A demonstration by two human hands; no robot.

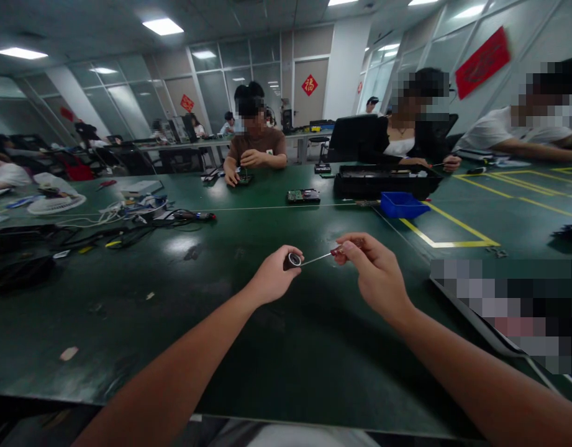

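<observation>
My left hand [277, 276] is closed round a small dark cylindrical part [292, 261] with a pale ring at its open end. Between the thumb and fingers of my right hand [376, 270] is the reddish handle of a screwdriver [319, 258]. Its thin metal shaft points left and its tip meets the right side of the cylinder; whether it sits in a screw cannot be made out. Both hands are held above the green table [286, 366], near its middle.
A blue bin [402, 205] stands beyond my right hand, before a long black housing [388, 181]. A hard drive [303, 196] lies ahead. Cables [174, 217] are heaped on the left. A grey-edged panel [472, 323] lies at right. Several people sit across the table.
</observation>
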